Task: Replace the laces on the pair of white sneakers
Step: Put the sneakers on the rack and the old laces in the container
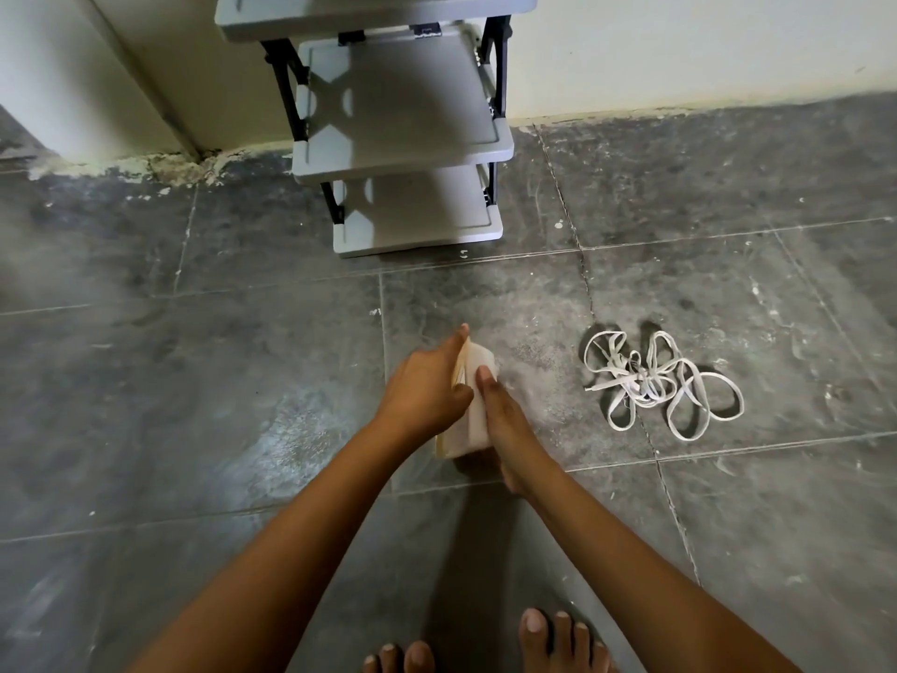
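A white sneaker [474,420] with a tan sole edge is held just above the dark floor between my two hands, tipped on its side and blurred. My left hand [427,386] grips it from the left, thumb on the white side. My right hand [505,420] holds its right side, one finger stretched up along it. A tangled heap of flat white laces [655,381] lies on the floor to the right, apart from both hands. I see no second sneaker.
A grey plastic shelf rack [407,138] with black struts stands against the cream wall [679,46] at the back. The floor is dark grey tile [194,381] with dusty white marks. My bare toes [543,633] show at the bottom edge.
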Demonstrator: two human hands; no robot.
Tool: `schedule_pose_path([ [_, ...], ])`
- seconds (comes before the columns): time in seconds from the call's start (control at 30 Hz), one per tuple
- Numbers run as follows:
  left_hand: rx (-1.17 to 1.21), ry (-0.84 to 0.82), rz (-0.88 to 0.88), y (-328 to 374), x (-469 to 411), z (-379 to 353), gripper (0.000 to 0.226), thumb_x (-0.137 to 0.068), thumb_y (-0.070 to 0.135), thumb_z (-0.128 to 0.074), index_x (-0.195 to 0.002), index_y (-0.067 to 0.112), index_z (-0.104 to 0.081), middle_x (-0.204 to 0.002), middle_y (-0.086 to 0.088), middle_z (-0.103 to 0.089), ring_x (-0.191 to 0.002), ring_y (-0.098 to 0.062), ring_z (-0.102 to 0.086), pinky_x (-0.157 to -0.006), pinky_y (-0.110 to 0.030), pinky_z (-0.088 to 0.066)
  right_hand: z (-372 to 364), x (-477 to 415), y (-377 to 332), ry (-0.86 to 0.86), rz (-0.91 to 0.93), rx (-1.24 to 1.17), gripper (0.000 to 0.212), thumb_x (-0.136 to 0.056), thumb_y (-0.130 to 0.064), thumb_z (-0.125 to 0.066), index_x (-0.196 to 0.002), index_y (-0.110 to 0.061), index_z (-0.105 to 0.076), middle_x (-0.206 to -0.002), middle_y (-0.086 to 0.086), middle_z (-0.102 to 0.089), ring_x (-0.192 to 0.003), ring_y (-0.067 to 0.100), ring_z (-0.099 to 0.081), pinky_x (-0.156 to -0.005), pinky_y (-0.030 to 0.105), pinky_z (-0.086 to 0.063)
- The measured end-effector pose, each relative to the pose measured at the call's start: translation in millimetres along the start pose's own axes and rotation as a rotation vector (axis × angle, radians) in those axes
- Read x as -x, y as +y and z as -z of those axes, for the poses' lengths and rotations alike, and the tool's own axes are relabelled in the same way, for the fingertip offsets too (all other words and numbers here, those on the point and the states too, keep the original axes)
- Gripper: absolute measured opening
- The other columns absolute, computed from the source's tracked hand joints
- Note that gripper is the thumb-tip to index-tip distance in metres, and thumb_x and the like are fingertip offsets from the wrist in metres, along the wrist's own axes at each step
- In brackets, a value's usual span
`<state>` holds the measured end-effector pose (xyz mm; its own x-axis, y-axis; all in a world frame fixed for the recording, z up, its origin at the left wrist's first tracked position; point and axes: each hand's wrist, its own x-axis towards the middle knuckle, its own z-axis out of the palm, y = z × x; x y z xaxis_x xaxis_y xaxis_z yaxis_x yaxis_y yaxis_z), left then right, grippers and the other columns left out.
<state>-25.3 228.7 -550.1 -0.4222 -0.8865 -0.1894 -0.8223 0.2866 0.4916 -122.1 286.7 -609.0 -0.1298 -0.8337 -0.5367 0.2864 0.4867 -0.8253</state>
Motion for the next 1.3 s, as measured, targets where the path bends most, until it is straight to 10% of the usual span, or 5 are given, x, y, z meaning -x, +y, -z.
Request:
schedule_pose_path([
  [0.17,0.002,0.174,0.008,-1.5,-5.9,-6.8,0.046,-0.090,0.017,-0.052,-0.135,0.022,-0.047,-0.114,-0.010,-0.065,-0.098,-0.026,-0.062,-0.076,-0.035,-0.050,1.6,1.8,3.8,0.021,0.007,0.014,0.045,-0.089,-0.060,-0.039,-0.123,-0.033,-0.052,-0.109,-0.004,-0.066,-0.099,0.012,-0.064,-0.078,0.025,-0.052],
  [0.4,0.095,0.277,-0.009,-6.6,-10.8,-11.5,0.036,-0.089,0.012,-0.053,-0.124,0.018,-0.057,-0.100,-0.010,-0.069,-0.088,-0.026,-0.065,-0.073,-0.035,-0.054,7.8,-0.6,2.8,0.041,-0.082,0.008,0.036,-0.091,-0.058,-0.041,-0.113,-0.034,-0.055,-0.116,0.001,-0.064,-0.105,0.020,-0.061,-0.095,0.040,-0.049],
  [0.63,0.581,0.169,0.309,-54.1,-19.9,2.3,0.035,-0.091,0.001,-0.051,-0.125,0.012,-0.052,-0.094,-0.011,-0.067,-0.073,-0.022,-0.068,-0.061,-0.028,-0.056,36.3,6.2,6.5,0.061,-0.131,-0.319,0.068,-0.070,-0.072,-0.037,-0.120,-0.028,-0.054,-0.104,0.006,-0.066,-0.090,0.024,-0.063,-0.064,0.030,-0.050],
  [0.9,0.609,0.223,0.519,-90.9,-17.6,-16.8,0.028,-0.087,0.007,-0.061,-0.115,0.011,-0.059,-0.105,-0.016,-0.065,-0.093,-0.028,-0.064,-0.086,-0.040,-0.054,49.7,10.8,7.4,0.018,-0.170,-0.329,0.057,-0.084,-0.067,-0.033,-0.119,-0.027,-0.055,-0.103,0.004,-0.067,-0.087,0.020,-0.063,-0.061,0.027,-0.049],
  [1.3,0.069,-0.114,-0.105,56.2,-60.2,-59.7,0.043,-0.083,0.021,-0.067,-0.124,0.014,-0.059,-0.119,-0.008,-0.063,-0.101,-0.025,-0.061,-0.082,-0.024,-0.040,133.5,46.6,-17.8,0.214,0.040,-0.593,0.050,-0.083,-0.067,-0.044,-0.116,-0.033,-0.061,-0.096,-0.003,-0.071,-0.090,0.021,-0.068,-0.068,0.040,-0.056],
])
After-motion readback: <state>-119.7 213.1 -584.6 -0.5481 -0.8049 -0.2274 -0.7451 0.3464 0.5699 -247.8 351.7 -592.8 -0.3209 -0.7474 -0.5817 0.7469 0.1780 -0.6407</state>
